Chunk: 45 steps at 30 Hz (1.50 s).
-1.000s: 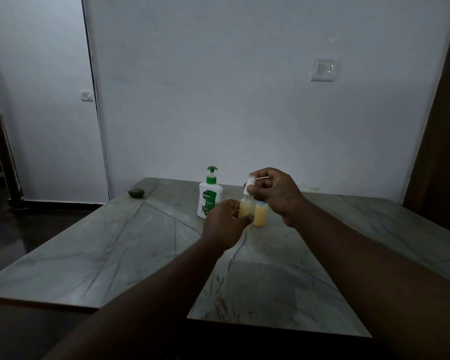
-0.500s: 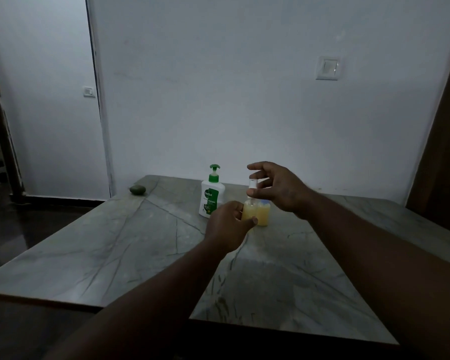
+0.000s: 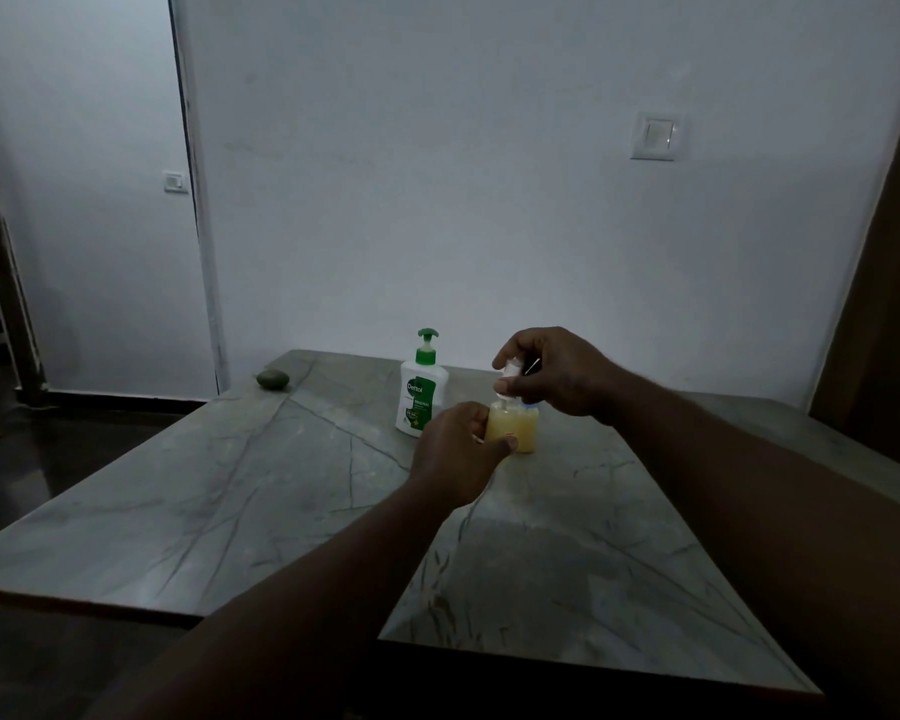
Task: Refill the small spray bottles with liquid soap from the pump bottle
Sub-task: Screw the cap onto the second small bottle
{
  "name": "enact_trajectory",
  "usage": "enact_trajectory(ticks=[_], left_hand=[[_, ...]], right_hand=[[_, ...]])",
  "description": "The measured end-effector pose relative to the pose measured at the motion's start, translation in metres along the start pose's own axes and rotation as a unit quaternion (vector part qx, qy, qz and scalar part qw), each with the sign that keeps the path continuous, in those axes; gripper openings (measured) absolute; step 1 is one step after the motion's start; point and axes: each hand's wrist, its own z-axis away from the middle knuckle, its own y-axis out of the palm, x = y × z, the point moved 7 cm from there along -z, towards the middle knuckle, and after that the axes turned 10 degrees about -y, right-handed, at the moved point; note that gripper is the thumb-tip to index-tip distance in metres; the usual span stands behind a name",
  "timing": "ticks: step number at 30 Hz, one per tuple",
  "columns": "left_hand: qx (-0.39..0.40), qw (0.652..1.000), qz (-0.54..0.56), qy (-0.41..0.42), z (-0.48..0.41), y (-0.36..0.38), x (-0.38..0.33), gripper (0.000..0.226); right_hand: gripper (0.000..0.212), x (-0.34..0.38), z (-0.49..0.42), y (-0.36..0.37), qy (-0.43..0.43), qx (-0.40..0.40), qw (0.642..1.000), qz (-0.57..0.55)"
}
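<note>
A white pump bottle (image 3: 421,394) with a green pump head stands on the marble table (image 3: 281,491) near its far edge. Just right of it stand two small spray bottles of yellow liquid, one close behind the other. My left hand (image 3: 458,449) grips the body of the front spray bottle (image 3: 502,428). My right hand (image 3: 557,376) pinches its white spray cap (image 3: 508,379) at the neck from above. The second small bottle (image 3: 528,433) shows only partly behind the first.
A dark green rounded object (image 3: 273,379) lies at the table's far left corner. White wall with a switch plate (image 3: 658,136) rises behind the table. A dark doorway and floor lie to the left, a brown panel to the right.
My right hand, which had spread its fingers above the bottle half a second ago, has closed again on the white spray cap. The left hand kept its hold on the bottle.
</note>
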Motion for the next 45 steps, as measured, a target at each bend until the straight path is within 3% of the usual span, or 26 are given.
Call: enact_trajectory(ticks=[4,11,16,21,26,32,37,40,45], left_hand=[[0.005,1.000,0.005,-0.004,-0.001,0.001,0.004,0.040],[0.002,1.000,0.019,0.000,0.001,0.002,0.003,0.028],[0.002,1.000,0.020,0.001,0.000,-0.001,0.005,0.036],[0.000,1.000,0.025,0.001,0.000,-0.001,0.006,0.028],[0.002,1.000,0.024,0.007,0.004,0.003,0.003,0.029],[-0.003,1.000,0.028,0.000,0.003,0.000,0.006,0.025],[0.005,1.000,0.024,0.005,0.006,0.005,0.002,0.031],[0.000,1.000,0.025,0.002,0.004,0.003,0.003,0.032],[0.004,1.000,0.025,-0.003,0.005,0.006,0.003,0.030]], right_hand=[[0.061,-0.003,0.000,-0.001,0.016,0.028,0.999,-0.026],[0.056,-0.008,0.008,0.001,0.013,-0.029,0.995,-0.098],[0.074,-0.018,0.014,0.014,0.028,-0.016,0.993,-0.110],[0.063,-0.022,0.017,0.011,0.003,-0.054,0.986,-0.157],[0.080,-0.030,0.020,0.023,0.017,-0.071,0.988,-0.138],[0.068,-0.040,0.026,0.021,0.008,-0.095,0.975,-0.203],[0.080,-0.044,0.026,0.029,0.029,-0.133,0.972,-0.190],[0.063,-0.047,0.027,0.028,0.025,-0.129,0.960,-0.247],[0.066,-0.048,0.031,0.024,0.015,-0.183,0.962,-0.201]])
